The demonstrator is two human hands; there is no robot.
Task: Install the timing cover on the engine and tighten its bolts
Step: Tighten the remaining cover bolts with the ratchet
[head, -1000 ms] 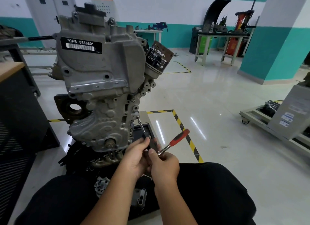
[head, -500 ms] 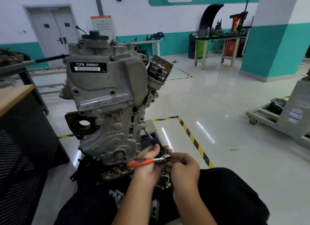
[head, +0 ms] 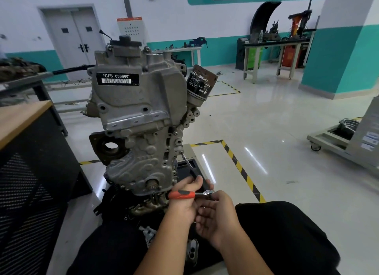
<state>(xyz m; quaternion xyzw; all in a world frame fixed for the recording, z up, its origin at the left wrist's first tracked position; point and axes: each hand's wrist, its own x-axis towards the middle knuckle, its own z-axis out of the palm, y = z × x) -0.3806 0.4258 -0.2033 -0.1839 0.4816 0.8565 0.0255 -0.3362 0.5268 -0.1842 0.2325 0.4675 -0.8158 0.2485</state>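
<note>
Engine: grey cast-metal engine block (head: 139,118) upright on a stand on the floor, black "CFB 666660" label on its upper face; base hidden behind the knees and hands.
Timing cover: ribbed grey aluminium timing cover (head: 141,168) seated on the lower front of the engine, crank stub poking out near its bottom edge.
Bolt site: thin steel extension bar (head: 187,162) runs from the cover's right edge down toward the hands; the bolt head itself is too small to make out.
Ratchet: red-handled chrome ratchet (head: 184,193) lies roughly level, handle pointing left, its head between the two hands.
Left hand: left hand (head: 185,201) with fingers curled around the bar's lower end, just behind the ratchet; the exact grip is partly hidden.
Right hand: right hand (head: 218,215) with fingertips pinching at the ratchet head; the contact is blocked from view.
Oil filter: dark cylindrical oil filter (head: 200,84) juts out from the engine's upper right.
Lap: black trousers fill the lower frame; small grey parts between the knees, unclear.
</note>
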